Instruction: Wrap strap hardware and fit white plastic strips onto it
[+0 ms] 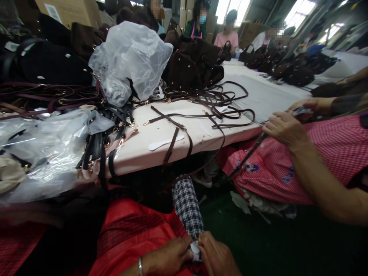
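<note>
At the bottom of the head view, my left hand (pixel 172 253) and my right hand (pixel 216 256) meet low over my lap. Both have their fingers closed on a small white wrapping (pixel 195 250), with something dark showing at its edge; what is inside I cannot make out. Beneath them spreads my red apron (pixel 129 226). On the table beyond lie dark brown straps (pixel 172 143) with gold clips, one end hanging over the front edge. A white notched strip (pixel 165 143) rests beside them.
At right, a co-worker's hands (pixel 284 128) hold a dark strap over a pink checked apron (pixel 273 168). Crumpled clear plastic (pixel 135 53), dark bags (pixel 189 57) and more straps cover the white table (pixel 138 153). Other people are at the back.
</note>
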Tool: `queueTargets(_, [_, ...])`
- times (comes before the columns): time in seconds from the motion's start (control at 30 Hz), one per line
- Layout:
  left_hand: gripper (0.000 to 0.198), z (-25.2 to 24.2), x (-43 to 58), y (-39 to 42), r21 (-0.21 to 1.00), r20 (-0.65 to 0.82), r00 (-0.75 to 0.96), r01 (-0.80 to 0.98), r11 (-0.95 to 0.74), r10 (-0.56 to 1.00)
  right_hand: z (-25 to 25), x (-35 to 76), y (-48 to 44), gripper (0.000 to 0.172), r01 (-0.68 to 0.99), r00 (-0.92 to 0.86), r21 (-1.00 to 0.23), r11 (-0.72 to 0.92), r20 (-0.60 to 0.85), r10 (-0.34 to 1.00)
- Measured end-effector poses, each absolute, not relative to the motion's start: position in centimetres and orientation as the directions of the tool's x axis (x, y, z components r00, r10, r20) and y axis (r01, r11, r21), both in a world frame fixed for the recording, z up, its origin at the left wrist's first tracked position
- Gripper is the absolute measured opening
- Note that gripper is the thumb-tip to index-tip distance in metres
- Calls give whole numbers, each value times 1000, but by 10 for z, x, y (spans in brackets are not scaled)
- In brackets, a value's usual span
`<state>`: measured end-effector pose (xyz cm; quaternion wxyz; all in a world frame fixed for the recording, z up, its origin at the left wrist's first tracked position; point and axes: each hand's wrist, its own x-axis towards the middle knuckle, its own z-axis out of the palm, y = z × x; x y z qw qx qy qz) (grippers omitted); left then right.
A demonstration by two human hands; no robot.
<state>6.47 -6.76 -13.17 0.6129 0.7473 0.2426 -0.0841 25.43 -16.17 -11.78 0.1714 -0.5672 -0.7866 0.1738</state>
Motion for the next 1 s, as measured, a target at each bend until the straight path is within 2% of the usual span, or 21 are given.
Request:
queueTargets(0.13, [24,-124,66,-67,884,-403,884,443,-148,236,-118,254,-148,24,792,-161,-610,35,-153,975])
queueTargets(0.23, [30,-121,62,-65,916,-364,896,394,-79,254,-123,254,-130,22,748,-90,-658,-88,-232,969])
queueTargets(0.4, [39,-122,55,-63,935,-333,895,355,-20,295,-131,254,-108,15,724,-73,-675,-145,-284,956])
queueTargets(0.57, [33,-120,57,-60,929,-362,905,369,8,222,-129,254,-95,12,738,-143,-669,-94,-290,946])
queueTargets(0.7, [29,-126,60,-62,904,-414,883,428,-17,220,-120,256,-95,14,763,-183,-646,-22,-248,951])
queueTargets(0.83, [26,-136,62,-64,928,-371,896,370,52,244,-112,252,-121,23,794,-206,-604,64,-169,964])
queueTargets(1.0, [32,-142,62,-66,934,-357,906,350,73,226,-120,238,-170,23,802,-302,-484,349,174,937])
